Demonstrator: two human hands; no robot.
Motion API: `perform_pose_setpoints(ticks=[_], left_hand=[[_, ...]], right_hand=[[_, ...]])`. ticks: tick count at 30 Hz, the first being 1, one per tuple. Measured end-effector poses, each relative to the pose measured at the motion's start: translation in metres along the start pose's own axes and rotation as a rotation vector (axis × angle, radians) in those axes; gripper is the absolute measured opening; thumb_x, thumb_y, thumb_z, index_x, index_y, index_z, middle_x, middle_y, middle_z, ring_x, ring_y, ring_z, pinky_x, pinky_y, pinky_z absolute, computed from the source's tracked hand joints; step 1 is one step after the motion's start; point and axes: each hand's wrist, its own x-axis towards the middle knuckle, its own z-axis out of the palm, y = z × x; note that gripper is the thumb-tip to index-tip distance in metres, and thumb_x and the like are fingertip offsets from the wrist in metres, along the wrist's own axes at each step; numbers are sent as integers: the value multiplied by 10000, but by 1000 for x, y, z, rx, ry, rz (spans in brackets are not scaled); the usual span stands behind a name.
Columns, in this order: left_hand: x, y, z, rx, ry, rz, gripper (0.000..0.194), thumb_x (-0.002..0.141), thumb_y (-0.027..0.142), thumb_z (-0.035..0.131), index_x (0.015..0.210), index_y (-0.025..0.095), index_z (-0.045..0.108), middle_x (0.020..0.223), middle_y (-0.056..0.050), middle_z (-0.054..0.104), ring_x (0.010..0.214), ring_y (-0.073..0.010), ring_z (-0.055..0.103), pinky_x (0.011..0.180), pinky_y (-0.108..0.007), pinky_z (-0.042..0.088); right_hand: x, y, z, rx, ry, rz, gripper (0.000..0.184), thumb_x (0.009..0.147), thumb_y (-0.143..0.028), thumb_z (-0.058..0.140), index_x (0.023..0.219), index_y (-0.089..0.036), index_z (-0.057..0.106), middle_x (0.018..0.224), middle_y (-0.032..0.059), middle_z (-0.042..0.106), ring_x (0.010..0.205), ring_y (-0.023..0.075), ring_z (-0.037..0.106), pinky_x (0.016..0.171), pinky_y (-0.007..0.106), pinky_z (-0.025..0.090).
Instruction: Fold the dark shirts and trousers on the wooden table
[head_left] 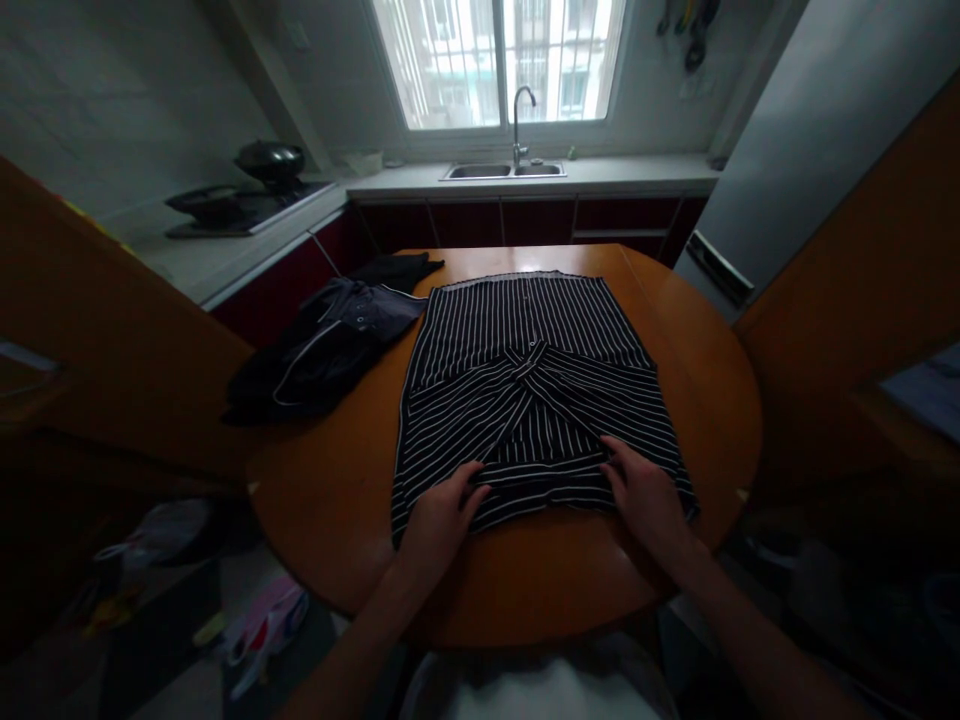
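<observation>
A black garment with thin white stripes (540,310) lies spread on the round wooden table (697,350). Small buttons run down its middle, and a crossed, knotted panel covers its nearer half. At its near edge the cloth is folded in a loose band. My left hand (442,515) pinches this band on the left side, thumb and fingers closed on the cloth. On the right side, my right hand (649,495) grips the same band, thumb below and fingers above. Left of the striped garment rests a pile of dark clothes (322,350) with white piping.
A counter with a sink (480,172) and a tap (517,130) runs beneath the window. Pans (270,160) stand on the stove at the left. A fridge (810,150) is at the right. Bags (270,620) lie on the floor at lower left.
</observation>
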Motion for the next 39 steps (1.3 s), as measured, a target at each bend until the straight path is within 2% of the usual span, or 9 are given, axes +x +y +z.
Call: perform_pose_setpoints(ticks=[4, 7, 10, 14, 17, 21, 27, 35, 39], left_hand=[[-1, -2, -6, -19, 20, 45, 285, 999, 385, 528, 1190, 229, 671, 1063, -46, 773, 941, -229, 746, 847, -339, 584], [-16, -12, -15, -40, 113, 67, 296, 1022, 395, 492, 1168, 225, 685, 1138, -50, 758, 1024, -220, 725, 907, -330, 568], [-40, -30, -27, -21, 213, 85, 303, 1025, 423, 493, 1111, 220, 699, 1059, -55, 754, 968, -217, 713, 872, -334, 562], [-68, -56, -36, 46, 197, 182, 329, 955, 523, 610, 1063, 231, 717, 974, -56, 722, 926, -234, 671, 840, -365, 543], [-76, -67, -34, 91, 158, 225, 316, 913, 536, 671, 1031, 250, 735, 987, -51, 700, 941, -240, 644, 841, -375, 529], [-75, -74, -33, 86, 160, 240, 279, 999, 442, 563, 907, 240, 734, 910, -39, 666, 884, -213, 619, 799, -350, 514], [-72, -69, -36, 133, 94, 256, 191, 956, 410, 636, 998, 245, 724, 1020, -52, 651, 971, -237, 591, 849, -381, 499], [-70, -66, -36, 130, 59, 203, 183, 987, 317, 562, 887, 220, 681, 972, -51, 628, 926, -226, 584, 825, -374, 516], [-60, -32, -44, 132, 140, 225, 159, 997, 296, 542, 1024, 218, 678, 1055, -68, 650, 1007, -236, 614, 888, -398, 536]], right_hand=[[-1, -2, -5, -21, 50, 1, 386, 1004, -330, 479, 1345, -195, 597, 1108, 131, 741, 956, 307, 718, 820, 458, 573], [-11, 4, -17, -37, 116, -33, 323, 1017, -337, 468, 1253, -201, 640, 1094, 127, 730, 992, 302, 686, 872, 461, 546], [-32, 21, -32, -29, 165, -67, 245, 1021, -335, 478, 1102, -227, 683, 1031, 106, 724, 989, 288, 661, 896, 452, 520], [-65, 52, -43, -80, 141, -104, 217, 981, -398, 577, 1055, -235, 701, 1007, 93, 694, 978, 285, 630, 887, 456, 498], [-77, 65, -43, -158, 81, -144, 232, 971, -398, 594, 1074, -222, 705, 1031, 93, 671, 987, 283, 610, 870, 455, 479], [-74, 66, -43, -198, 70, -150, 215, 1013, -320, 511, 959, -222, 695, 1002, 81, 658, 986, 267, 592, 856, 438, 445], [-64, 64, -48, -247, 87, -148, 268, 1036, -297, 450, 894, -223, 665, 969, 71, 653, 953, 259, 570, 823, 422, 402], [-69, 69, -39, -379, 170, -96, 245, 994, -314, 498, 835, -209, 651, 916, 86, 647, 908, 275, 568, 791, 423, 397], [-67, 45, -33, -305, 286, -102, 219, 1003, -309, 491, 1059, -190, 666, 1072, 123, 668, 1015, 293, 598, 866, 455, 444]])
